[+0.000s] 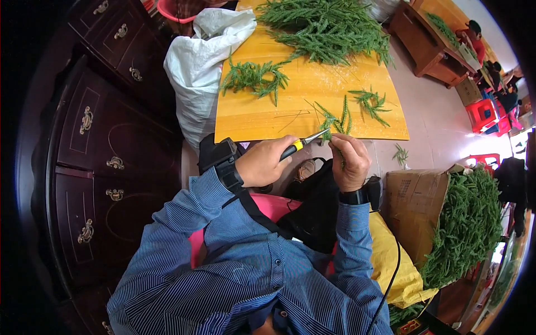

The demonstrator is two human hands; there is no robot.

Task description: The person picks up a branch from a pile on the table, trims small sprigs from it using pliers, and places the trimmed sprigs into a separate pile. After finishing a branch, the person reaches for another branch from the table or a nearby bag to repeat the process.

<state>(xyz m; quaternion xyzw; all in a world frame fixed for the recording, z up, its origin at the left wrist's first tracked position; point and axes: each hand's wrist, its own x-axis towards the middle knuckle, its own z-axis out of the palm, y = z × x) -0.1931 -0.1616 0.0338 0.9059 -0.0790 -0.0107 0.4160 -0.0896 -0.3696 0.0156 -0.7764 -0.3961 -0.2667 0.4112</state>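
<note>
My left hand [265, 162] grips a small knife [304, 143] with a yellow and black handle, its blade pointing right. My right hand [350, 159] pinches a green leafy sprig [336, 120] by its stem, held upright just past the near edge of the yellow wooden table [312, 84]. The blade tip meets the sprig's base between the two hands. A small bunch of sprigs [254, 76] lies on the table at the left, a loose sprig [369, 103] at the right, and a large heap of greens [326, 28] at the far end.
A white sack [195, 67] leans at the table's left beside a dark wooden cabinet [100, 151]. A cardboard box [413, 204] heaped with greens [469, 223] stands at my right, a yellow bag [391, 262] below it. Another sprig [400, 154] lies on the floor. A person sits at another table at the far right.
</note>
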